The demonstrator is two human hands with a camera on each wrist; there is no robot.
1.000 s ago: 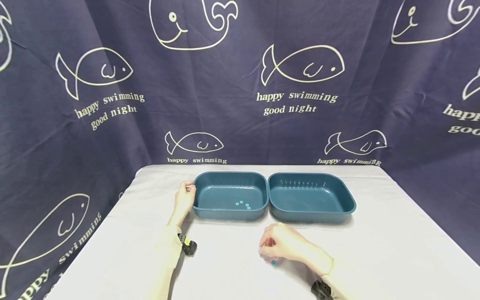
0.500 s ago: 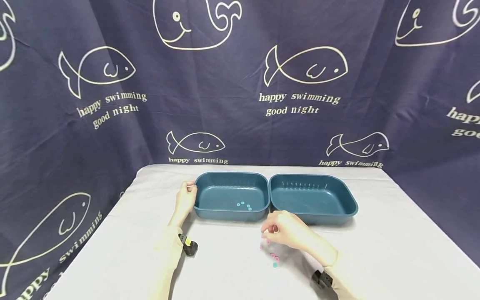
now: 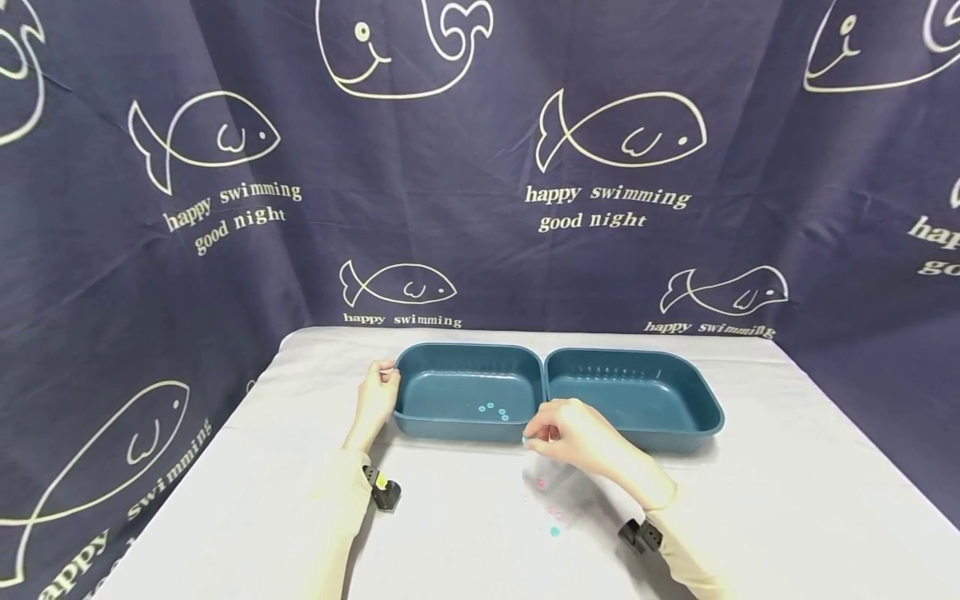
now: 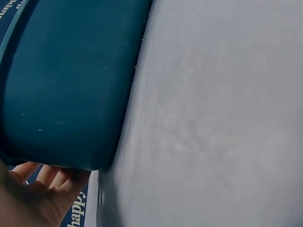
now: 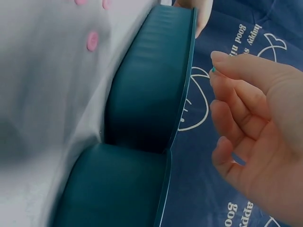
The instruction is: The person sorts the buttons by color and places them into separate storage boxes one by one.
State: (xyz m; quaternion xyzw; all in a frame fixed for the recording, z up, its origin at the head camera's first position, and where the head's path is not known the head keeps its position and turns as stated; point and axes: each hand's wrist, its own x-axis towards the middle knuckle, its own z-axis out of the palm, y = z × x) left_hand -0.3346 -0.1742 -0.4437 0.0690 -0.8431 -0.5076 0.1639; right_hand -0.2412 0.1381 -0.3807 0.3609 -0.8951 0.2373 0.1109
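Two dark teal plastic boxes stand end to end. At the left box's (image 3: pixel 442 404) outer end, my left hand (image 3: pixel 375 400) holds the wall, with fingers (image 4: pixel 61 179) against it in the left wrist view. Several small light-blue buttons (image 3: pixel 491 406) lie on that box's floor. My right hand (image 3: pixel 581 433) is raised in front of where the boxes meet. Between its thumb and index finger it pinches a tiny blue button (image 5: pixel 213 69), mostly hidden by the fingertips. Below that hand, pink buttons (image 3: pixel 541 483) and one blue button (image 3: pixel 555 531) lie on the cloth.
The right box (image 3: pixel 630 404) shows only its bare floor, and the right forearm passes in front of it. A white cloth (image 3: pixel 450 533) covers the table. Behind hangs a dark blue curtain (image 3: pixel 480 167) with fish drawings. Each wrist wears a black camera (image 3: pixel 386 493).
My right hand has risen from the buttons on the cloth toward the left box's near right corner, carrying the blue button. The left hand stays at its box. The whole view has shifted slightly.
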